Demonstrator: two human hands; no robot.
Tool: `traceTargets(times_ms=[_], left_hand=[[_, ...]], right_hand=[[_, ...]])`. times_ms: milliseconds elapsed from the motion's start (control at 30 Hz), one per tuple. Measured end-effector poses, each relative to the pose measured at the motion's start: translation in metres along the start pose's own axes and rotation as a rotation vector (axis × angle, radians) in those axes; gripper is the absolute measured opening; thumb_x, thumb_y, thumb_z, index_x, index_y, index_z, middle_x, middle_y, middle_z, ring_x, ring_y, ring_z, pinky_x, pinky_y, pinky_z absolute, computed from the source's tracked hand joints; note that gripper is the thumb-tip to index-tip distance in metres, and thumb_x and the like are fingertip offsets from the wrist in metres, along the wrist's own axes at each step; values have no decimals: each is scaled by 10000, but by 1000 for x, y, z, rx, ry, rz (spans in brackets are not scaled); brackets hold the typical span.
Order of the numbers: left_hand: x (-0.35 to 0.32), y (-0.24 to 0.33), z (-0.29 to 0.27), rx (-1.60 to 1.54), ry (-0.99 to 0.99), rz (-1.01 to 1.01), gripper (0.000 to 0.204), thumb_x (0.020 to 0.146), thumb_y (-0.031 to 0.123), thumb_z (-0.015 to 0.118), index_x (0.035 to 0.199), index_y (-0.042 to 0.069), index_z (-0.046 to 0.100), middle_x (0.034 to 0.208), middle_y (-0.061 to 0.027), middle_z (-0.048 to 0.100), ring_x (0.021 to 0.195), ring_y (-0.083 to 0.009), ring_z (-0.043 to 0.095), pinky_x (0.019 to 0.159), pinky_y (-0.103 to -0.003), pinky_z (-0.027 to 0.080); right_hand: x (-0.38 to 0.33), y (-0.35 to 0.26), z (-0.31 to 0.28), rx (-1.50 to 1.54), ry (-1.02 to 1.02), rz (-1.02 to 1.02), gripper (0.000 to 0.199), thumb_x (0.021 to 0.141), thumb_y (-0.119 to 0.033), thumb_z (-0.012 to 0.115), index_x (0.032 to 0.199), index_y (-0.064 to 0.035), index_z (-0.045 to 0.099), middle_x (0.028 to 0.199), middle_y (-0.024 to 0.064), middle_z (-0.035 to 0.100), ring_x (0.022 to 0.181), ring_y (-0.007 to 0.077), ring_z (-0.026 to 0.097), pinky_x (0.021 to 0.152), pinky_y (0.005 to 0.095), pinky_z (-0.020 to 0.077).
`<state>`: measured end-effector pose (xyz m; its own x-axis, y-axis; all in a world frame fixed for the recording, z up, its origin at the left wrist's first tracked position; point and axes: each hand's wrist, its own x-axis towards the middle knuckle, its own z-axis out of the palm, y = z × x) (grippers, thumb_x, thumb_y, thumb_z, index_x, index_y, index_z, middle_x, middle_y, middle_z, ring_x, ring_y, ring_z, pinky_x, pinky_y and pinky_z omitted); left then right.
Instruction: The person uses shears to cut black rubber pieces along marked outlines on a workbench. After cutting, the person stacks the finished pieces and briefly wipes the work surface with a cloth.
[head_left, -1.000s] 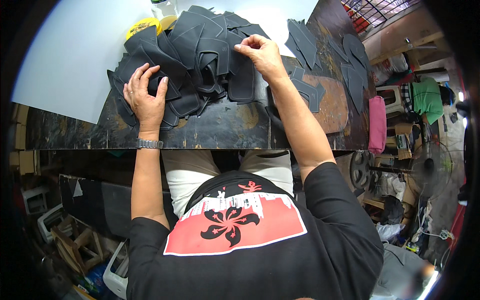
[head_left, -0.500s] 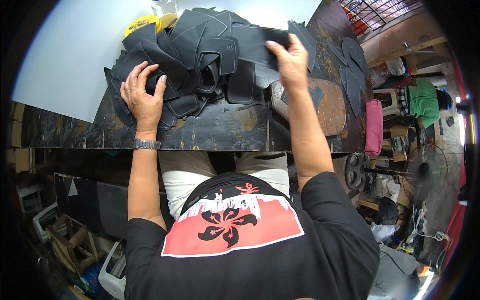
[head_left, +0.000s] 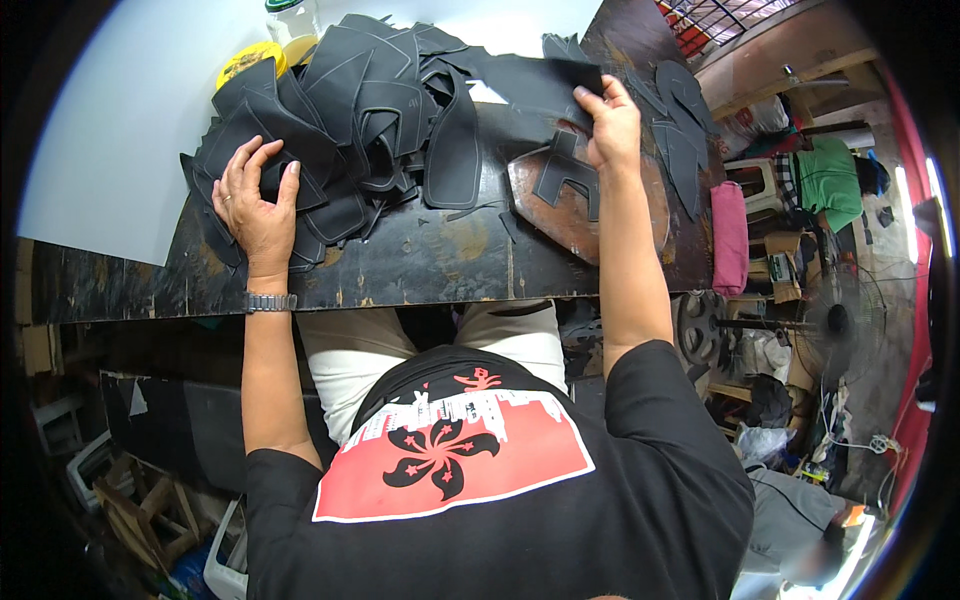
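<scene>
A heap of black cut pieces [head_left: 385, 75], leather-like with pale outlines along their edges, covers the back of the dark table. My left hand [head_left: 255, 205] rests on the heap's near left side, fingers curved and thumb apart, touching the pieces without gripping one. Between the thumb and fingers of my right hand [head_left: 614, 128] is the corner of a wide black leather-like piece [head_left: 540, 84], which stretches left toward the heap. Below it, a branched black piece [head_left: 568, 178] lies on a worn brown board [head_left: 634, 215], partly behind my right wrist.
A yellow round lid or tub [head_left: 250, 62] and a clear jar [head_left: 294, 22] stand behind the heap. A white sheet [head_left: 100, 170] covers the table's left. More black pieces [head_left: 682, 150] and a pink roll [head_left: 729, 238] lie right. A person in green [head_left: 828, 180] sits beyond.
My right hand has moved right and slightly down, drawing the wide piece away from the heap and baring the branched piece on the board. My left hand stays on the heap; the view has shifted.
</scene>
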<state>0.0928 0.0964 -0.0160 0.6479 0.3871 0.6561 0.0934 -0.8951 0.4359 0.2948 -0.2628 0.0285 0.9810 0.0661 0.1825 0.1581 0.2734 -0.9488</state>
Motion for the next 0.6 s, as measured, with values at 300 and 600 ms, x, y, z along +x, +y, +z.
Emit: traceTargets(times_ms=[300, 600], left_hand=[[1, -1, -1, -2, 1, 50, 307, 852, 293, 717, 1142, 203, 674, 1299, 18, 586, 1269, -211, 491, 1114, -485, 244], [0, -5, 1, 11, -13, 47, 312, 874, 325, 701, 1169, 228, 666, 1323, 37, 564, 1287, -192, 471, 1143, -497, 211]], right_hand=[[24, -32, -55, 121, 229, -45, 189, 876, 37, 615, 1019, -80, 575, 980, 55, 653, 862, 230, 661, 735, 488, 615], [-31, -24, -132, 49, 281, -18, 229, 854, 18, 655, 1050, -98, 632, 976, 61, 698, 816, 217, 702, 665, 405, 608]])
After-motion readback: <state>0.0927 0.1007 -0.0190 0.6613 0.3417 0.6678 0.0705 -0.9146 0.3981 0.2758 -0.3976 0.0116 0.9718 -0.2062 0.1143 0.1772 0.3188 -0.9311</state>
